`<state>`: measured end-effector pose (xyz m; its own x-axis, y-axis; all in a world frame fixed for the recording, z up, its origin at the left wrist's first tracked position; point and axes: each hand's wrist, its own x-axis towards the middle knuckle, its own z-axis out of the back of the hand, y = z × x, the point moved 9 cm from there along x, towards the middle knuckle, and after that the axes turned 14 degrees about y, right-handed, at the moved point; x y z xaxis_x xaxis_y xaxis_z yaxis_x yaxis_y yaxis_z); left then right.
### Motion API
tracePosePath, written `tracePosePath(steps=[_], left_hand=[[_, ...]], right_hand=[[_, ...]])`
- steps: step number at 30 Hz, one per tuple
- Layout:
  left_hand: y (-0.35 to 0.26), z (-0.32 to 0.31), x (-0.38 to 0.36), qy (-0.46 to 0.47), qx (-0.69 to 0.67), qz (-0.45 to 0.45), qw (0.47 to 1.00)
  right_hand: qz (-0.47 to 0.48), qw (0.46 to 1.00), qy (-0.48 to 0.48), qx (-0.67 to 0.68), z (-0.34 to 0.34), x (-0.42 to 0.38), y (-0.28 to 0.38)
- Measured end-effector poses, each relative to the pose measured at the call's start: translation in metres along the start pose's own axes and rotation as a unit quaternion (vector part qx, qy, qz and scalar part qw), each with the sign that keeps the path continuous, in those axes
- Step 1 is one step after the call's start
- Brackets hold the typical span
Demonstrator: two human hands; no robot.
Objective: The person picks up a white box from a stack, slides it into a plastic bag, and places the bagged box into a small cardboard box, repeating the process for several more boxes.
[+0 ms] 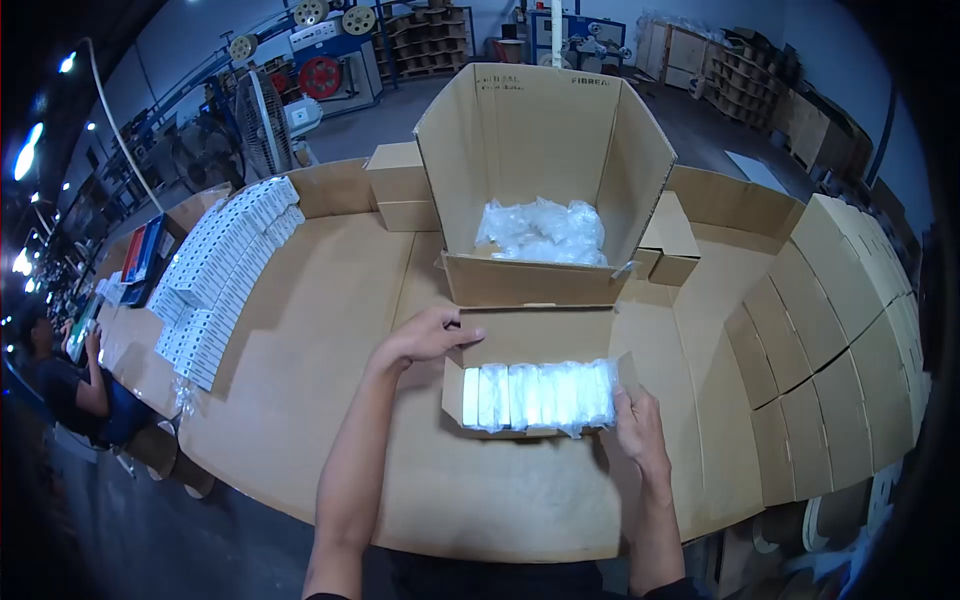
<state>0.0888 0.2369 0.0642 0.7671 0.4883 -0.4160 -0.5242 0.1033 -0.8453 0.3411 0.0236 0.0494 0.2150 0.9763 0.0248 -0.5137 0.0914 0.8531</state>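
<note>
A small cardboard box (pixel 530 333) stands with its lid raised at the table's front middle. Inside it is a row of white items in clear plastic wrap (pixel 540 395). My left hand (pixel 432 337) grips the raised lid at its left edge, the thumb lying over the inner face and the other fingers partly hidden. On the right wall my right hand (pixel 641 428) holds the same box, thumb near the rim. Just behind stands a large open carton (pixel 535 283) with clear plastic bags (pixel 545 230) in it.
White boxes (pixel 225 255) are stacked in rows on the left of the cardboard-covered table (pixel 300 400). Closed brown boxes (pixel 835 360) are piled on the right. Smaller boxes (pixel 400 185) flank the carton. A person (pixel 75 375) sits at far left; machines (pixel 335 65) stand behind.
</note>
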Motion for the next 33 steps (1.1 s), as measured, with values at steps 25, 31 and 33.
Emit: tracePosePath(steps=[25,31,33], left_hand=[[0.015,-0.100,-0.054,-0.221,0.063,-0.191,0.954],[-0.001,-0.099,-0.049,-0.217,0.102,-0.086,0.967],[0.001,-0.100,-0.044,-0.218,0.120,-0.065,0.966]], right_hand=[[0.120,0.979,0.133,-0.096,-0.038,0.028,0.006],[0.101,0.988,0.116,-0.029,-0.037,0.029,0.009],[0.086,0.990,0.102,-0.037,-0.041,0.030,0.007]])
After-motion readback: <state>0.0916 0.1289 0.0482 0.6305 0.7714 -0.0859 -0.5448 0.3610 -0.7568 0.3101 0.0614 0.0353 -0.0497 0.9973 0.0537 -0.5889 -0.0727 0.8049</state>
